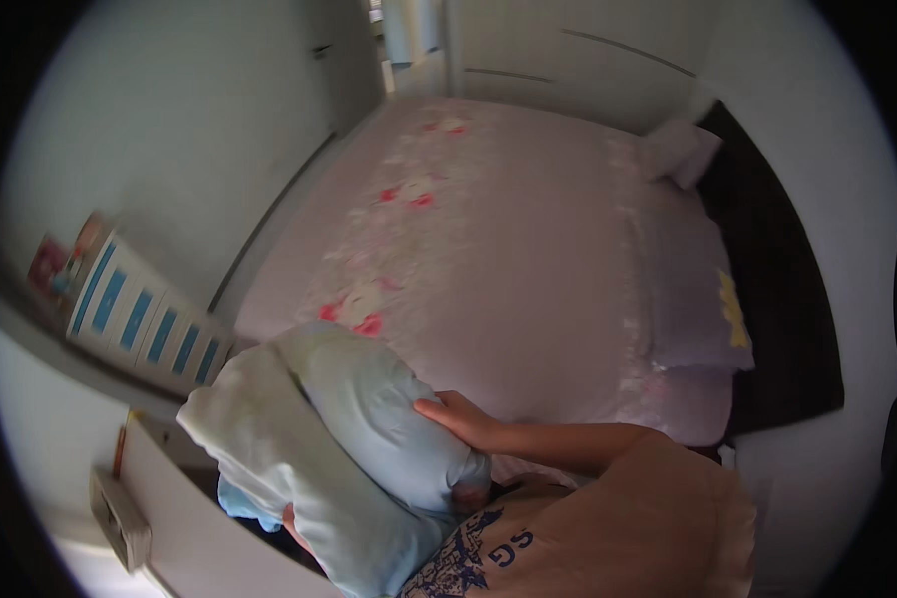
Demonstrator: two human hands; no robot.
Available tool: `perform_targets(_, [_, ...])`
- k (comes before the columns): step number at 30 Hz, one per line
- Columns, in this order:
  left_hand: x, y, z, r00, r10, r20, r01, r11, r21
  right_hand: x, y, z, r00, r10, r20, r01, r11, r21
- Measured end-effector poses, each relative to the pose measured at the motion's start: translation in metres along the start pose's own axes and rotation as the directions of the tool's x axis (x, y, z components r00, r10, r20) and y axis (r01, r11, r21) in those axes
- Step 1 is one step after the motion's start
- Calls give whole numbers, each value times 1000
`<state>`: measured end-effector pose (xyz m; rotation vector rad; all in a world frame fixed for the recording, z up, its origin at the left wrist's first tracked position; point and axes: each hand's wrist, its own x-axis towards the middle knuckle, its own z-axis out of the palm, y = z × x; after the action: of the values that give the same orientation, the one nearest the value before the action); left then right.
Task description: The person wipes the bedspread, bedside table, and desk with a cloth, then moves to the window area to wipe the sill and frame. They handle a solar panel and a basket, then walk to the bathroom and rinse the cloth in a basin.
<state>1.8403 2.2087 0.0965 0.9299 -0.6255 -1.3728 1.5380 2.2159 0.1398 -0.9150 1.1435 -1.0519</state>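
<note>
A plump, pale blue folded bedding bundle (pixel 351 433), a quilt or a pillow, is held against the front of my body. On its right side my right hand (pixel 460 418) presses with the thumb on top and the rest of the fingers partly hidden. Under its lower left edge, only a small part of my left hand (pixel 294 525) shows; the bundle covers the rest. A brighter blue cloth (pixel 245 506) peeks out below the bundle, near my left hand. Beyond lies a bed with a pink, flower-patterned cover (pixel 538 261).
Purple pillows (pixel 688 299) lie along the dark headboard (pixel 777 299). A white drawer unit with blue panels (pixel 149 321) stands left, against the wall. At lower left is a pale furniture top (pixel 187 523) beside a boxy white object (pixel 119 519). A grey door (pixel 347 67) stands far off.
</note>
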Motion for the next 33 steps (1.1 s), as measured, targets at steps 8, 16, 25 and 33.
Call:
perform_targets(8, [5,-208,243,823,-444,354,303,870,388,-165,-30,-272,714,-142,-686,152,987,-46])
perform_targets(16, [-153,-334,571,293,-574,765,322,812,486,-410,-85,-521,222,-253,-942,628,776,-61])
perform_targets(25, [-147,-454,299,484,-668,565,-246,515,821,-424,232,-606,502,185,-845,-862,179,-474])
perform_targets(33, [-200,-291,76,947,-296,-120,248,442,862,-210,186,-310,863,406,300,157,350,-924])
